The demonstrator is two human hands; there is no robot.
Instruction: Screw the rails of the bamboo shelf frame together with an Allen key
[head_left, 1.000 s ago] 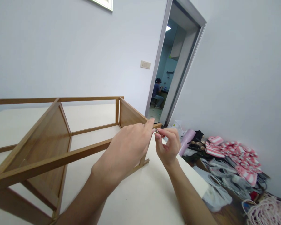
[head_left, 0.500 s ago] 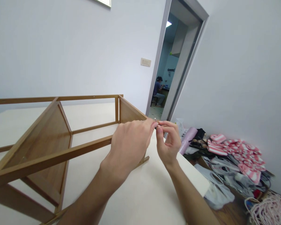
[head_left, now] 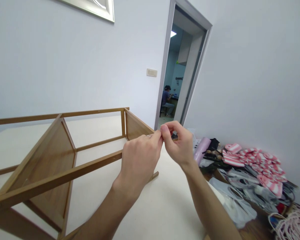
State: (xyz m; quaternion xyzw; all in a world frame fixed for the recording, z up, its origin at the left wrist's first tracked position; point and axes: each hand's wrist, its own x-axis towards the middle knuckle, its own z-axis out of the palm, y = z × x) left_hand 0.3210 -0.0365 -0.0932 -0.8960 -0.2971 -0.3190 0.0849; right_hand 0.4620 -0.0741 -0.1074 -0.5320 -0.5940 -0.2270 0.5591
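A wooden shelf frame (head_left: pixel 65 173) lies on its side on a pale table (head_left: pixel 155 206). My left hand (head_left: pixel 138 160) and my right hand (head_left: pixel 178 145) meet at the frame's near right corner, above the table's edge. Both hands pinch a small thin metal part between fingertips. The part is almost wholly hidden by the fingers, so I cannot name it. A ring shows on my left hand.
A heap of pink-striped cloths and bags (head_left: pixel 250 173) lies on the floor at the right. An open doorway (head_left: pixel 180 73) shows another person seated in the far room (head_left: pixel 166 100). A framed picture (head_left: pixel 90 8) hangs on the wall.
My right hand has turned over and risen, its fingers now closing over the small part against my left fingertips. The view has shifted slightly.
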